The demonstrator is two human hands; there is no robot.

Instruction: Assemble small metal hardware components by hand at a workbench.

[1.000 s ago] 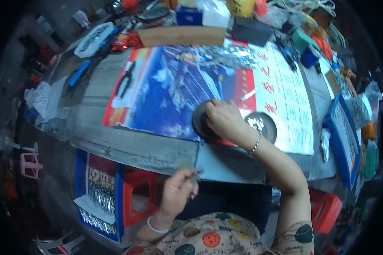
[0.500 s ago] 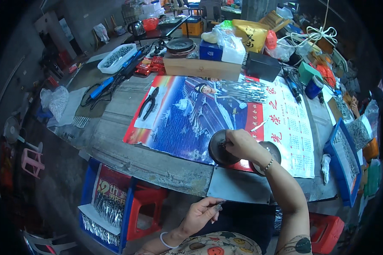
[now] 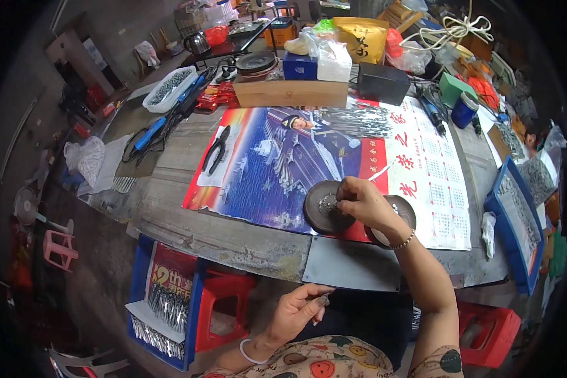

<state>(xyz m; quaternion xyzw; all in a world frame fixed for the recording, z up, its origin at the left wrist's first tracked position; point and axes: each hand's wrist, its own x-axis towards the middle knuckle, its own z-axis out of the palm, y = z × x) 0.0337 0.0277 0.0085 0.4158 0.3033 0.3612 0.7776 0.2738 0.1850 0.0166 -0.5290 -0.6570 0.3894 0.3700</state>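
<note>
My right hand (image 3: 364,203) reaches over a dark round dish (image 3: 317,222) on the table, thumb and fingers pinched at its right side. Small shiny bits (image 3: 327,205) lie in that dish; whatever the pinched fingertips hold is too small to make out. Partly under my right wrist is a second round dish (image 3: 404,211). My left hand (image 3: 296,313) is held low in front of the table edge, thumb and forefinger closed on a small dark piece (image 3: 324,295) whose kind does not show.
A calendar poster (image 3: 233,183) covers the table's middle, with black-handled pliers (image 3: 217,151) and a pile of thin silvery pieces (image 3: 359,121) on it. A wooden box (image 3: 290,94) stands behind. Blue trays (image 3: 193,315) (image 3: 516,227) flank me; red stools (image 3: 223,309) stand below.
My right hand's fingers have shifted slightly up and right in the dish, uncovering the small bits. The left hand keeps its pinch. The whole view has tilted a little.
</note>
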